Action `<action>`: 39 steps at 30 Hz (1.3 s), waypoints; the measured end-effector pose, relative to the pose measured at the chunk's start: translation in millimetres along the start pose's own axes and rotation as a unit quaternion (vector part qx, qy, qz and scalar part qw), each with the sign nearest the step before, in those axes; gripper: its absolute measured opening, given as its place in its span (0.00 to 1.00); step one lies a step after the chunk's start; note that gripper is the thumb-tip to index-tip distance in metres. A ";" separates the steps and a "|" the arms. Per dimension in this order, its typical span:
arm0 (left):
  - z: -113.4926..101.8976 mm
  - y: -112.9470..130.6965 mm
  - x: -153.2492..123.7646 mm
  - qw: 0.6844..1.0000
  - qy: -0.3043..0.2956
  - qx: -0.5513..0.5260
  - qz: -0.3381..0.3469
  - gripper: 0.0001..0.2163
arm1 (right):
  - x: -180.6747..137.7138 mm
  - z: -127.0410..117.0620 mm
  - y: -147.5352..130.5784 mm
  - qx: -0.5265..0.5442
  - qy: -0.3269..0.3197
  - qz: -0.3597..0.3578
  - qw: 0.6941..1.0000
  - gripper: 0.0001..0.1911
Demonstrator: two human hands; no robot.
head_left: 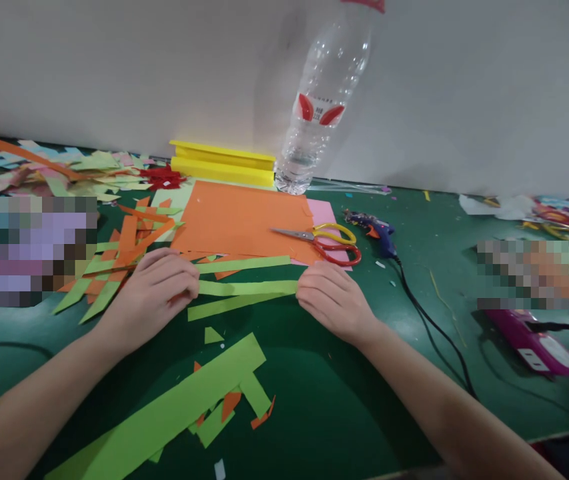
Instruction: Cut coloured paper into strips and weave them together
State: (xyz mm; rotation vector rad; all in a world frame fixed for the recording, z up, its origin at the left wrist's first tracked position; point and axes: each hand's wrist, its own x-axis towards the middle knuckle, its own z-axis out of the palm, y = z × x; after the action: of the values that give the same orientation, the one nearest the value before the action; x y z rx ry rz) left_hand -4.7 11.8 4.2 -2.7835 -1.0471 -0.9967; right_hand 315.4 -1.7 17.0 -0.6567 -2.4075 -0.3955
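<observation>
A narrow light-green paper strip (pixel 247 288) stretches between my two hands just over the table. My left hand (pixel 164 287) has its fingers closed on the strip's left end, and my right hand (pixel 331 300) pinches the right end. Other green strips lie right above and below it. Under and beside my left hand is a woven pile of orange and green strips (pixel 127 240). Beyond the hands lie orange paper sheets (pixel 239 217), with scissors (pixel 321 239) with yellow and red handles resting on them. Nearer me are a wide green paper piece (pixel 174 407) and small offcuts.
A blue glue gun (pixel 377 230) lies to the right, its black cord running toward me. A tall clear bottle (pixel 321 100) leans at the wall beside a folded yellow paper (pixel 224 163). Paper scraps (pixel 54 163) heap at far left; a magenta power strip (pixel 534 343) sits right.
</observation>
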 end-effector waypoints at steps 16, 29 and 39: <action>2.6 -5.0 -4.4 0.987 0.000 0.023 -0.157 0.17 | 11.5 27.4 -5.1 0.054 -0.037 0.035 0.997 0.07; -0.9 0.5 -2.8 0.994 -0.022 -0.021 -0.104 0.12 | 7.5 32.4 -5.6 0.107 -0.047 0.105 0.988 0.10; 4.4 -1.4 -4.9 0.992 -0.005 0.028 -0.123 0.11 | 8.2 32.7 -4.2 0.116 -0.006 0.124 0.985 0.11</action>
State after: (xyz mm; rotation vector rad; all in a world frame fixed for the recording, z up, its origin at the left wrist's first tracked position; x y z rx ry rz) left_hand -5.9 11.0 -2.3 -2.6648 -1.4230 -0.9552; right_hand 291.9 11.5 -3.6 -0.8408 -2.2987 -0.0071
